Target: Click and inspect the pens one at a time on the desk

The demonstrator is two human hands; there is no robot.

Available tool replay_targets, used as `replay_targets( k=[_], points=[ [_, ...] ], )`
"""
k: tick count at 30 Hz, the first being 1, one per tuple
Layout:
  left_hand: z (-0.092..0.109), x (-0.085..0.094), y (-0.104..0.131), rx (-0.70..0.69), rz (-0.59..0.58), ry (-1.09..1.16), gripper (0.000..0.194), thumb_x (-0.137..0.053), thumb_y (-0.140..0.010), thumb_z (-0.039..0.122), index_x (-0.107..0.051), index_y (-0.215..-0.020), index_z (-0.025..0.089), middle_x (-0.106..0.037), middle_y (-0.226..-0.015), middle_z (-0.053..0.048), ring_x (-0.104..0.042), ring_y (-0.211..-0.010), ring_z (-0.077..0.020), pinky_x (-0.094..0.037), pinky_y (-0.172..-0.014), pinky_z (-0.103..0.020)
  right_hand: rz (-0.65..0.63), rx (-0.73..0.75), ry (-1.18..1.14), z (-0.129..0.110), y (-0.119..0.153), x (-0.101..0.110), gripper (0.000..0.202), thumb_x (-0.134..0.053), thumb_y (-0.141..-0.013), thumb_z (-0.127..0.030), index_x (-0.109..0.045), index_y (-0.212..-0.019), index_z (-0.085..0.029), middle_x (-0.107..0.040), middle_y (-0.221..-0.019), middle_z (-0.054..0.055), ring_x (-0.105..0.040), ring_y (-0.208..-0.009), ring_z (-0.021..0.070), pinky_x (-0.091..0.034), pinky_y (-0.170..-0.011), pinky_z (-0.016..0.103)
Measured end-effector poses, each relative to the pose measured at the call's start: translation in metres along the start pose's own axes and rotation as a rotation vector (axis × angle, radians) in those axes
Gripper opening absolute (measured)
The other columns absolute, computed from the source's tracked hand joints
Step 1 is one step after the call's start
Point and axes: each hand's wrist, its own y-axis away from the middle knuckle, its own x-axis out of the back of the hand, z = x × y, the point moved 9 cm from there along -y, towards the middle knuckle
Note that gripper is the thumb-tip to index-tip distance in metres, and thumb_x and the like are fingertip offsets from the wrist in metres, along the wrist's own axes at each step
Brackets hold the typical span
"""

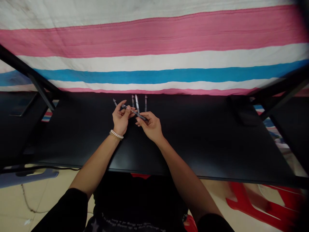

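The left hand (120, 121) and right hand (152, 126) both pinch one dark pen (134, 112) above the table (205, 138), its long axis slanting from the table's far left toward its near right.

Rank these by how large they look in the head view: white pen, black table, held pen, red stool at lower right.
1. Black table
2. Red stool, partly cut off
3. Held pen
4. White pen, its visible part clearly shorter
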Motion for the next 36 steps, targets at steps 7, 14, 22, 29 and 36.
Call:
replay_targets(
  k=[7,14,22,29,36],
  points=[
    [-0.005,0.002,-0.002,0.049,0.01,0.038,0.074,-0.084,-0.077,0.033,-0.049,-0.14,0.017,-0.078,-0.084,-0.005,-0.076,-0.077,-0.0169,-0.061,-0.073,-0.028,0.06,0.209,0.351,-0.025,0.003,0.009,0.028,-0.059,-0.096,-0.041,-0.074,-0.11,-0.023,-0.076,-0.103,0.009,-0.075,-0.089,0.0226,-0.063,-0.084,0.042],
    [-0.002,-0.001,0.001,0.05,0.008,0.022,0.081,-0.085,-0.077,0.033,-0.043,-0.144,0.015,-0.077,-0.084,-0.005,-0.075,-0.077,-0.0169,-0.06,-0.071,-0.028,-0.028,-0.139,0.096,0.007,0.0,0.003,0.047,-0.052,-0.096,-0.059,-0.063,-0.119,-0.02,-0.071,-0.068,0.0,-0.067,-0.049,0.0144,-0.055,-0.047,0.026],
    [-0.002,0.005,-0.003,0.045,0.039,0.048,0.068,-0.085,-0.076,0.036,-0.051,-0.133,0.018,-0.075,-0.084,-0.004,-0.075,-0.079,-0.0167,-0.059,-0.071,-0.027,0.022,0.026,0.276,-0.009,-0.002,0.014,0.035,-0.063,-0.091,-0.053,-0.074,-0.095,-0.02,-0.076,-0.082,0.005,-0.074,-0.068,0.0178,-0.062,-0.065,0.032],
    [-0.002,0.004,-0.003,0.044,0.033,0.046,0.062,-0.083,-0.078,0.036,-0.052,-0.129,0.02,-0.075,-0.085,-0.003,-0.076,-0.08,-0.0172,-0.06,-0.074,-0.028,0.063,-0.077,0.124,-0.003,-0.003,0.017,0.04,-0.068,-0.086,-0.056,-0.076,-0.098,-0.019,-0.075,-0.075,0.004,-0.071,-0.058,0.0159,-0.059,-0.053,0.027],
    [-0.002,0.004,-0.003,0.04,0.034,0.046,0.059,-0.083,-0.078,0.035,-0.053,-0.126,0.018,-0.075,-0.084,-0.004,-0.076,-0.076,-0.0179,-0.06,-0.074,-0.03,0.024,-0.086,0.146,0.0,-0.002,0.012,0.04,-0.066,-0.087,-0.058,-0.074,-0.093,-0.02,-0.074,-0.074,0.003,-0.071,-0.06,0.0152,-0.06,-0.054,0.027]
  ],
)
